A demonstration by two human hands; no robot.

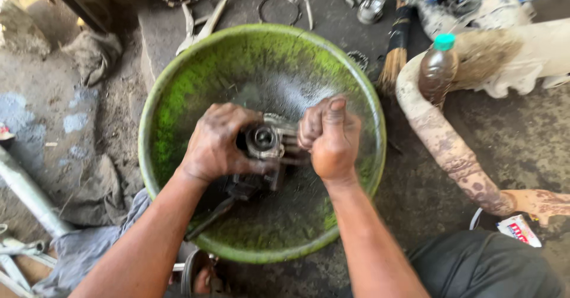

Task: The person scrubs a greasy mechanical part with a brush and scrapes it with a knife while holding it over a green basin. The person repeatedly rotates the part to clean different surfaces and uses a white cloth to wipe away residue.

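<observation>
Gripping a grimy metal engine part from both sides, the two hands are working over the middle of a green basin. The left hand is wrapping its fingers around the part's left flank, clamped on it, while the right hand is closing into a tight fist against the part's right end, thumb up; whether that fist is pinching the part itself or some small tool cannot be told. The part is lying between the hands, its long axis running roughly left to right, with a round opening facing up and nearer the left hand. Beyond the basin's rim, a brush is lying on the dirty floor, a brown bottle with a green cap is standing beside a rusty curved exhaust pipe, and pliers are resting behind.
</observation>
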